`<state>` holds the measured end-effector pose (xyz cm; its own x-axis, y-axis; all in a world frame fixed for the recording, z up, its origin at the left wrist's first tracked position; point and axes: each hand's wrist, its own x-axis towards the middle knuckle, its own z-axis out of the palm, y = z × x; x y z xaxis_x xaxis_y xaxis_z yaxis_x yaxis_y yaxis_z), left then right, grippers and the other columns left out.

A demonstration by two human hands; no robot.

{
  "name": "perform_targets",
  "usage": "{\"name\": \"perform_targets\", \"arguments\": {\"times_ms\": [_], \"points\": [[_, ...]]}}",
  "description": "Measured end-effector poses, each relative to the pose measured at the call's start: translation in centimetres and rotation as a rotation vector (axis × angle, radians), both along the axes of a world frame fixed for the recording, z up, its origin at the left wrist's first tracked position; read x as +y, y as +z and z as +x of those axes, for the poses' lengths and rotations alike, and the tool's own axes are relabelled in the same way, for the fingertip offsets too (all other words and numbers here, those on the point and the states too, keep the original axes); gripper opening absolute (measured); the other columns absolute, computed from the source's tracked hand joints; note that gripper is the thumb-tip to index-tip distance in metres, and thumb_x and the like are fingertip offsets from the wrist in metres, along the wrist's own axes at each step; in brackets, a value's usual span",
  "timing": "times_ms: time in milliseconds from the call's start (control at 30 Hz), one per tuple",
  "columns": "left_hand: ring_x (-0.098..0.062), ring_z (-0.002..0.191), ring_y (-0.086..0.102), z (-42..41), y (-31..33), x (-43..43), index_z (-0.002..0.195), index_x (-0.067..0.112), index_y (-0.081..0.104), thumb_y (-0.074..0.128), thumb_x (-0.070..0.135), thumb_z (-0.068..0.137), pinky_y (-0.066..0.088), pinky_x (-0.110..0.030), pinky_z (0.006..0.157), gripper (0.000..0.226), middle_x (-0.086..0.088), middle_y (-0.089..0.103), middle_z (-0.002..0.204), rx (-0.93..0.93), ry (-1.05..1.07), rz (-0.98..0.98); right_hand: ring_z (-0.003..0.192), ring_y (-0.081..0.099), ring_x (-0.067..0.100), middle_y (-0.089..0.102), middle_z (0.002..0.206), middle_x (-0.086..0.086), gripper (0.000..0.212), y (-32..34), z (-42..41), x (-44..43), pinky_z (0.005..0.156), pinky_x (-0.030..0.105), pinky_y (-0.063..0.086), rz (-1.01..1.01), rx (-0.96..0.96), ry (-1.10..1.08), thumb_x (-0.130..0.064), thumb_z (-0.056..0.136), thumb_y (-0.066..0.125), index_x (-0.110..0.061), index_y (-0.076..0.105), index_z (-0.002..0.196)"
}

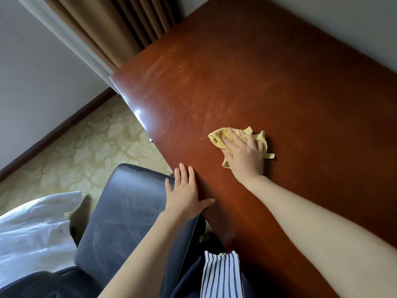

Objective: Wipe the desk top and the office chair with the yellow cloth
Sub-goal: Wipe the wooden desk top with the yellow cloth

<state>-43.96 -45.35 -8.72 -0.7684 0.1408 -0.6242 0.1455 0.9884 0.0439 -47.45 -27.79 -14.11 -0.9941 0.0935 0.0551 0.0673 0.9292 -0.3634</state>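
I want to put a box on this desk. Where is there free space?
The desk is bare between the yellow cloth and the curtain end, and along the wall beyond the cloth. It is crowded at the near edge: the right hand presses the cloth, and the left hand rests beside the chair.

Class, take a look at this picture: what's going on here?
A person is wiping the wooden desk top with a yellow cloth. The right hand presses the crumpled cloth against the desk, fingers spread. The left hand rests open on the desk's near edge, next to the dark office chair. Pale smears show on the wood beyond the cloth.
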Motion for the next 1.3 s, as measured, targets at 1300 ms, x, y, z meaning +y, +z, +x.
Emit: {"name": "perform_targets", "arguments": {"times_ms": [1300], "points": [[-0.032,0.145,-0.014,1.7,-1.2,2.6,0.151,0.012,0.002,0.049,0.081,0.070,0.000,-0.058,0.113,0.117,-0.016,-0.010,0.158,0.224,0.135,0.041,0.127,0.037,0.012,0.051,0.138,-0.012,0.060,-0.8,23.3,9.6,0.105,0.032,0.022,-0.090,0.079,0.105,-0.019,0.071,0.082,-0.031,0.060,0.126]]}}
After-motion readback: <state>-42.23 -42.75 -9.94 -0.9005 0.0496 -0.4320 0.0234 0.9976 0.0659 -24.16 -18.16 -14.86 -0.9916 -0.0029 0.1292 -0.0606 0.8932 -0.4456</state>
